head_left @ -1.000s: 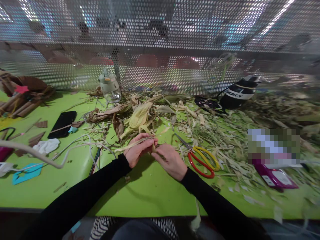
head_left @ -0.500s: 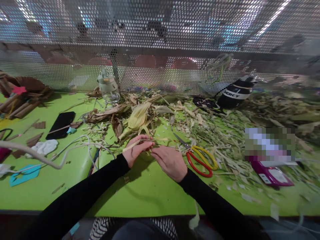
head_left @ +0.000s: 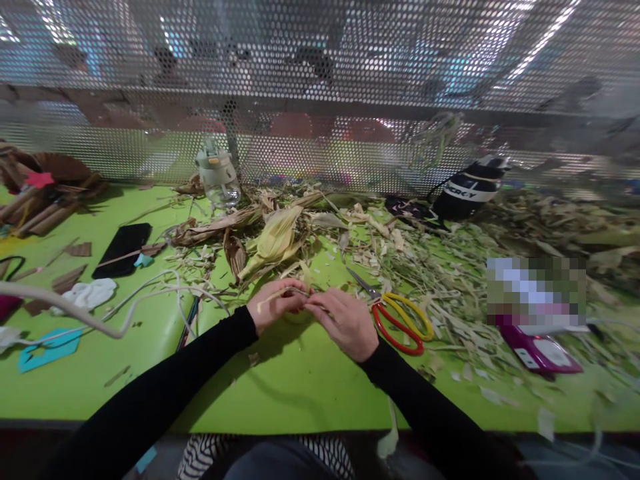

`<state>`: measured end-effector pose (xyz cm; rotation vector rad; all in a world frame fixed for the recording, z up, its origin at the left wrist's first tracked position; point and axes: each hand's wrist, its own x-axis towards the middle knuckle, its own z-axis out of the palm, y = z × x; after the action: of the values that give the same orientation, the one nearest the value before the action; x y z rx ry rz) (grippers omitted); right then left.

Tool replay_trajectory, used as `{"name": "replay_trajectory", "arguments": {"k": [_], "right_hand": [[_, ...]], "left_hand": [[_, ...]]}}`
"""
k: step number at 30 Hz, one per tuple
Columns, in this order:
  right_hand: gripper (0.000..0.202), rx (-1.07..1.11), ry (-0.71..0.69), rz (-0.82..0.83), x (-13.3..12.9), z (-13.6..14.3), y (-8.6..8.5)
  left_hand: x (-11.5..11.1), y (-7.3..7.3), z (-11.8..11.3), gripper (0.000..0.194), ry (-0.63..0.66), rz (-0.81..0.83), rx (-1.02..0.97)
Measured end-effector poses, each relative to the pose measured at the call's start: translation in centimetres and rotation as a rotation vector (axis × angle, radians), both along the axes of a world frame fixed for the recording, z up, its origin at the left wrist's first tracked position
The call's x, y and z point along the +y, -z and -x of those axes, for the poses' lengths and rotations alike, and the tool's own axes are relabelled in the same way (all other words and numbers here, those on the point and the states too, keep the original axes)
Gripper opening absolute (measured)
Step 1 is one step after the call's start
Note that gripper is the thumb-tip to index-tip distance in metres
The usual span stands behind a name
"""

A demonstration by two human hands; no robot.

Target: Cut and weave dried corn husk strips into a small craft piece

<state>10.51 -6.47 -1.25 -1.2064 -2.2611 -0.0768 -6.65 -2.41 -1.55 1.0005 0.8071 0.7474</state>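
My left hand (head_left: 277, 303) and my right hand (head_left: 346, 320) meet over the green table, fingertips close together. Both pinch a thin, pale corn husk strip (head_left: 290, 289); one end of it lies across the back of my left hand, another sticks up above the fingers. The exact grip of each fingertip is partly hidden. Just beyond my hands lies a yellowish bundle of corn husk (head_left: 274, 237). To the right of my right hand, scissors (head_left: 400, 319) with one red and one yellow handle rest with their blades apart.
Shredded husk (head_left: 430, 280) covers much of the right side. A clear bottle (head_left: 219, 177) and a black bottle (head_left: 467, 190) stand before a perforated metal screen (head_left: 310, 147). Leftward lie a black phone (head_left: 121, 250), white cables (head_left: 125, 325) and a white crumpled piece (head_left: 90, 294). A purple device (head_left: 543, 350) sits right.
Both hands have drawn slightly closer, fingertips now meeting. The left hand has turned a little over, and the strip's upright end has shifted right. The things on the table stay put.
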Motion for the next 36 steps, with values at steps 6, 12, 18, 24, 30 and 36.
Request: {"name": "replay_trajectory", "arguments": {"k": [6, 12, 18, 24, 30, 36], "right_hand": [[0.023, 0.24, -0.019, 0.258, 0.3, -0.1, -0.3], [0.025, 0.347, 0.005, 0.454, 0.2, 0.0, -0.4], [0.026, 0.396, 0.071, 0.504, 0.1, 0.0, -0.4], [0.021, 0.397, 0.08, 0.502, 0.1, 0.0, -0.4], [0.019, 0.435, 0.095, 0.56, 0.2, 0.1, -0.7], [0.022, 0.557, 0.071, 0.713, 0.3, -0.2, -0.5]], "left_hand": [[0.4, -1.1, 0.6, 0.023, 0.126, 0.015, 0.006], [0.2, -1.2, 0.3, 0.029, 0.047, 0.018, 0.035], [0.0, -1.2, 0.1, 0.028, 0.006, -0.046, 0.031], [0.0, -1.3, 0.1, 0.029, 0.039, -0.004, 0.017], [0.0, -1.0, 0.2, 0.02, 0.028, -0.061, 0.069], [-0.1, -0.4, -0.2, 0.02, -0.041, -0.073, 0.05]]}}
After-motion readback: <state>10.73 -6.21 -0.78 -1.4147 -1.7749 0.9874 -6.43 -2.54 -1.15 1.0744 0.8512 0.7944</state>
